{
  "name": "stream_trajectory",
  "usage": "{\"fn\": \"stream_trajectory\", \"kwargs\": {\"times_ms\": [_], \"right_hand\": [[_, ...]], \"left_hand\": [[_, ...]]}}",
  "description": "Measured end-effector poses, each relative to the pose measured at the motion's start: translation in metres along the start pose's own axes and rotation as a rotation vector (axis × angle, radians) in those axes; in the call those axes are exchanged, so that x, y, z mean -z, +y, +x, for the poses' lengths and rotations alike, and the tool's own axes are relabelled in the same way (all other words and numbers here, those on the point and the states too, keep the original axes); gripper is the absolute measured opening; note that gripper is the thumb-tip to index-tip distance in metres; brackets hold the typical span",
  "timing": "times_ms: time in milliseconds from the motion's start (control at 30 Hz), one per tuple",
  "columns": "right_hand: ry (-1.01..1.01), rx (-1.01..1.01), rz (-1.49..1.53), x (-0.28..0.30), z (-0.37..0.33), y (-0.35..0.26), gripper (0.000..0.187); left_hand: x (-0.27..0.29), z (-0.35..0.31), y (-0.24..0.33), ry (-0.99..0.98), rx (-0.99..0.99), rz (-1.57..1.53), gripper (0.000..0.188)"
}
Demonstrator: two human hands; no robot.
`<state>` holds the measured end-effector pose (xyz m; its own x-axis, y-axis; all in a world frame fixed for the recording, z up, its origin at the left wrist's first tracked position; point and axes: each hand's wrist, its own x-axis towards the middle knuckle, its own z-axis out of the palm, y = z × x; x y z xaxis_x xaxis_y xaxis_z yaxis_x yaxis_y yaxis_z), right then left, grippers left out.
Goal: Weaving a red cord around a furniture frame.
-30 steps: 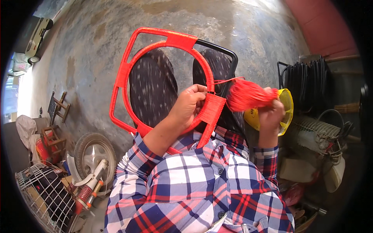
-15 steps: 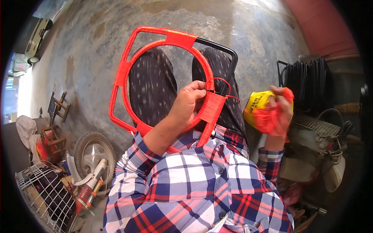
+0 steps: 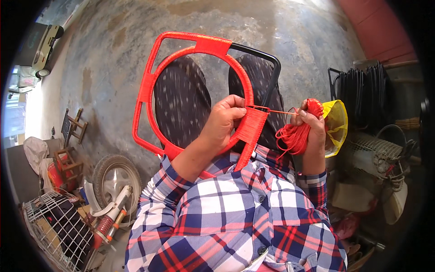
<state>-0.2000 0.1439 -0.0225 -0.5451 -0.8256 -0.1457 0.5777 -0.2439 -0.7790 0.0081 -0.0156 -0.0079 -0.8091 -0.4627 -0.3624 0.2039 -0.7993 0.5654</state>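
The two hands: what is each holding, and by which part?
The left hand pinches the red-wrapped frame at the right side of its inner ring. The right hand grips the bundle of red cord around its middle.

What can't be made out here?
All in the head view:
- Part of the frame: hidden behind the left forearm.
- Some fingertips of the left hand: hidden by the hand itself.
- Left part of the bag: behind the right hand and cord.
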Motion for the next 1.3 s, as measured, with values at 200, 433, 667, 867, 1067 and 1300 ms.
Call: {"fn": "stream_trajectory", "kwargs": {"times_ms": [200,433,667,867,1067,1300], "right_hand": [[-0.026,0.019,0.302,-0.035,-0.003,-0.006,0.019],[-0.202,0.118,0.094,-0.058,0.0,-0.035,0.018],[-0.199,0.054,-0.178,-0.064,-0.007,-0.052,0.02],[-0.166,0.018,-0.154,-0.051,-0.009,-0.051,0.019],[-0.208,-0.001,-0.097,-0.052,-0.014,-0.05,0.02],[-0.154,-0.037,-0.117,-0.044,-0.022,-0.056,0.022]], "left_hand": [[-0.01,-0.002,-0.002,-0.073,0.018,0.251,0.022],[-0.008,-0.002,-0.002,-0.023,0.048,0.245,0.021],[0.0,0.001,-0.005,-0.026,0.034,0.196,0.017],[-0.004,0.002,0.002,-0.017,0.085,0.057,0.017],[0.001,0.007,0.0,-0.005,0.079,0.102,0.017],[0.009,0.011,-0.001,-0.034,0.113,0.11,0.018]]}}
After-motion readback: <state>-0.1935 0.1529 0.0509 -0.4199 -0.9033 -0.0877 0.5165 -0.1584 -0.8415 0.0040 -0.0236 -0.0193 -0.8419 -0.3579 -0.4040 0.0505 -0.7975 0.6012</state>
